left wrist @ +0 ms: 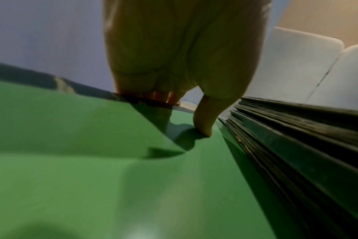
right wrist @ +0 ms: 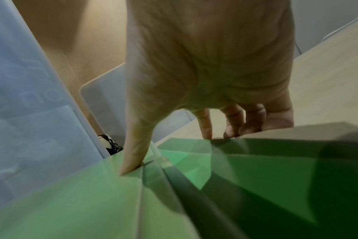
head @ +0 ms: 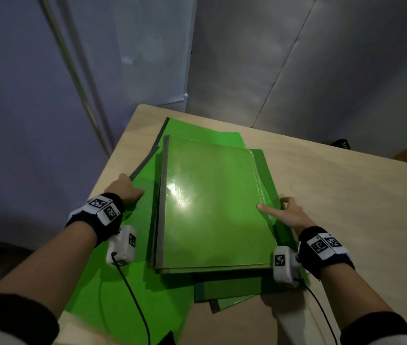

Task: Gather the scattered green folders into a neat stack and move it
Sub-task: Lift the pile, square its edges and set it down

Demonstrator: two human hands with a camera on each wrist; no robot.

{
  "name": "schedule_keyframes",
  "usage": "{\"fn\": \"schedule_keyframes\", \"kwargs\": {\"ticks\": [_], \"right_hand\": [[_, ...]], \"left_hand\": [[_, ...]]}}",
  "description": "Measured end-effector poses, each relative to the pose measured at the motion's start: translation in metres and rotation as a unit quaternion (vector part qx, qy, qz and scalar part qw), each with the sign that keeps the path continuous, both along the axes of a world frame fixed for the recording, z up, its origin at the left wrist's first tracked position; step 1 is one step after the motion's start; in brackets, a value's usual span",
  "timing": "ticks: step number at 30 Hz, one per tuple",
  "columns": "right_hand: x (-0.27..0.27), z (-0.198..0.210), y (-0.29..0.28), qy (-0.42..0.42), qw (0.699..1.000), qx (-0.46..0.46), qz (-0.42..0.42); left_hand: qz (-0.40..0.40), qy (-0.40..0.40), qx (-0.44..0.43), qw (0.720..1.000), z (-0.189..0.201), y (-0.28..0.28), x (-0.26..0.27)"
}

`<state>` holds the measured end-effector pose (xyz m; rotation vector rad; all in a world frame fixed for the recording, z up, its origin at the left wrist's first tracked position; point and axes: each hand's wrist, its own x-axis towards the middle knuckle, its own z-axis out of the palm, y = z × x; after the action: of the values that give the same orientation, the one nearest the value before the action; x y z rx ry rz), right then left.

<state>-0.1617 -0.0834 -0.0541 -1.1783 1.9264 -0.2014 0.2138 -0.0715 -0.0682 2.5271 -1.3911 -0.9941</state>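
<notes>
Several green folders [head: 127, 270] lie fanned out in a loose pile on a light wooden table [head: 347, 195]. On top sits a glossy green folder [head: 212, 202] with a grey spine along its left side. My left hand [head: 132, 188] grips the left edge of a lower folder [left wrist: 92, 161], thumb [left wrist: 203, 122] pressed on top and fingers tucked beneath. My right hand [head: 276, 207] holds the pile's right edge, its thumb [right wrist: 133, 158] on the top folder [right wrist: 82, 202] and its fingers [right wrist: 233, 126] curled at the edge of a lower folder [right wrist: 266, 177]. The stacked spines [left wrist: 296, 137] run beside my left thumb.
The pile sits at the table's left end, and the table's left edge [head: 112, 155] runs close by my left hand. Grey wall panels [head: 297, 70] rise behind. A dark object [head: 342, 144] shows past the far right edge. Bare tabletop stretches to the right of the pile.
</notes>
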Motion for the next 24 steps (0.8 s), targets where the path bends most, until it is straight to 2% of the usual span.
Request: {"fn": "schedule_keyframes", "kwargs": {"ticks": [4, 7, 8, 10, 12, 15, 16, 18, 20, 22, 23, 24], "right_hand": [[0.01, 0.022, 0.01, -0.046, 0.999, 0.014, 0.004], [0.007, 0.023, 0.012, -0.042, 0.999, 0.012, -0.004], [0.008, 0.024, 0.012, -0.051, 0.999, 0.006, -0.005], [0.008, 0.022, 0.012, -0.071, 0.997, 0.001, -0.003], [0.009, 0.02, 0.012, -0.07, 0.998, 0.0, 0.001], [0.002, 0.01, 0.012, -0.049, 0.998, -0.021, 0.016], [-0.005, 0.002, 0.009, -0.056, 0.998, -0.032, 0.024], [-0.015, -0.01, 0.004, -0.064, 0.997, -0.038, 0.032], [-0.006, 0.006, 0.008, -0.07, 0.997, -0.027, 0.035], [0.003, 0.021, 0.012, -0.072, 0.996, -0.012, 0.041], [0.002, 0.021, 0.011, -0.08, 0.996, -0.008, 0.036], [0.0, 0.021, 0.009, -0.084, 0.996, -0.007, 0.034]], "left_hand": [[-0.002, 0.017, -0.027, 0.999, 0.001, 0.006, -0.006], [0.012, 0.063, -0.038, 0.997, 0.006, 0.004, -0.008], [0.011, 0.057, -0.029, 0.998, 0.008, 0.004, -0.01], [-0.012, -0.008, -0.005, 1.0, 0.008, 0.008, -0.021], [-0.032, -0.062, -0.026, 0.997, 0.008, 0.016, -0.035], [-0.088, -0.08, -0.052, 0.992, 0.004, 0.02, -0.044], [-0.099, -0.029, -0.043, 0.994, 0.003, 0.019, -0.044], [-0.045, 0.151, -0.037, 0.987, 0.006, 0.019, -0.047], [0.079, 0.296, -0.056, 0.95, 0.015, 0.022, -0.054], [0.179, 0.427, -0.018, 0.886, 0.021, 0.026, -0.061], [0.175, 0.458, 0.013, 0.871, 0.02, 0.027, -0.064], [0.141, 0.454, 0.04, 0.879, 0.024, 0.03, -0.07]]}}
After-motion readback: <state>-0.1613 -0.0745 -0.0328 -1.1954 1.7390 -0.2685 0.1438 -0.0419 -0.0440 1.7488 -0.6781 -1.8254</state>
